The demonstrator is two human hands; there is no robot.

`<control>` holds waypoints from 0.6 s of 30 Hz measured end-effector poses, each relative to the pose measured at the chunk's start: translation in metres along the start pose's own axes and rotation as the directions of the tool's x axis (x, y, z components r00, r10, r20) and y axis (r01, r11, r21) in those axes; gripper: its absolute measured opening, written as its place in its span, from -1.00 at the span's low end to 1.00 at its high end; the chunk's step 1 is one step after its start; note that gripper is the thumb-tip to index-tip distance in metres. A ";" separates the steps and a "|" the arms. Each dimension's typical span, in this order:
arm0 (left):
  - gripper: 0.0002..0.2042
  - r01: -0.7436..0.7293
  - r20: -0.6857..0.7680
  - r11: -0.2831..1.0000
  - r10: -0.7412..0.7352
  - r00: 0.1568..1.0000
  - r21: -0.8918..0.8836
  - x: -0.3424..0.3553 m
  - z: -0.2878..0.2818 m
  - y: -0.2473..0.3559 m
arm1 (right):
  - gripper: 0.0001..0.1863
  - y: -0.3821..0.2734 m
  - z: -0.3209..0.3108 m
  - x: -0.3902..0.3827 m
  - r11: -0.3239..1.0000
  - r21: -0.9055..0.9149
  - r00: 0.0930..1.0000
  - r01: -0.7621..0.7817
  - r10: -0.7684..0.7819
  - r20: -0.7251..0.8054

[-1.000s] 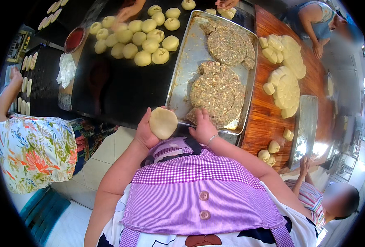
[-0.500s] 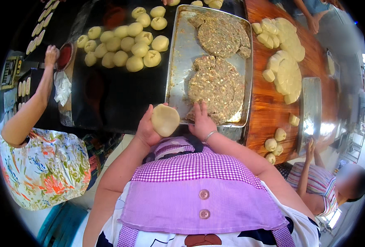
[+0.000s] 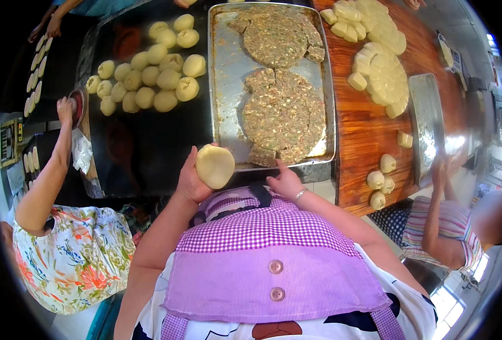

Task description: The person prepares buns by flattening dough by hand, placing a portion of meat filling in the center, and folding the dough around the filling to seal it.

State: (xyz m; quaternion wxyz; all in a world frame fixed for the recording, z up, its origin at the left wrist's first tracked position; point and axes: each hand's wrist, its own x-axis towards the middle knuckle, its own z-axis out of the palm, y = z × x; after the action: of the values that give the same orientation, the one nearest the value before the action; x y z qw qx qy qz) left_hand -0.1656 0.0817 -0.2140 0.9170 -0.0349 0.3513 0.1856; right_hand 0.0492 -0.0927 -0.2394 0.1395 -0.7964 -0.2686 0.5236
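My left hand (image 3: 191, 180) is closed round a flat, round dough disc (image 3: 215, 166), held up just off the near left corner of the metal tray (image 3: 227, 107). On the tray lie two large slabs of speckled filling, the farther slab (image 3: 275, 41) and the nearer slab (image 3: 285, 113). A cut chunk of filling (image 3: 262, 156) sits at the tray's near edge, beside the nearer slab. My right hand (image 3: 288, 182) is at the near rim next to that chunk. Its index finger and thumb are apart, and nothing shows between them.
Several rounded dough balls (image 3: 143, 97) are on the black surface to the left. On the wooden table, right, are cut dough pieces (image 3: 381, 73), a few small balls (image 3: 377, 180) and a narrow metal tray (image 3: 425, 124). People work on both sides; one hand (image 3: 65, 109) reaches to a red bowl (image 3: 77, 106).
My right hand has drawn back from the filling to the tray's near rim, uncovering the cut chunk. The dough disc stays in my left hand. The whole view has shifted a little.
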 end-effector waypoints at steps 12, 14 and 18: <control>-0.44 0.108 0.055 0.994 -0.110 0.992 0.035 0.014 0.010 -0.010 | -0.11 -0.021 0.021 0.036 0.894 0.334 0.950 -0.299 0.247 0.191; -0.45 0.111 0.054 0.993 -0.113 0.992 0.037 0.016 0.008 -0.010 | -0.11 -0.025 0.017 0.034 0.822 0.468 0.945 -0.324 0.254 0.207; -0.45 0.098 0.018 0.995 -0.098 0.995 0.022 0.012 0.003 -0.007 | -0.12 -0.034 0.008 0.024 0.636 0.658 0.914 -0.404 0.257 0.313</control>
State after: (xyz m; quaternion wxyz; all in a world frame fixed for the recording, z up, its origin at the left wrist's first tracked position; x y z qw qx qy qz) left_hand -0.1534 0.0789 -0.2202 0.9287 -0.0407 0.3422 0.1371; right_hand 0.0399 -0.0518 -0.2434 0.3103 -0.6618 0.0930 0.6761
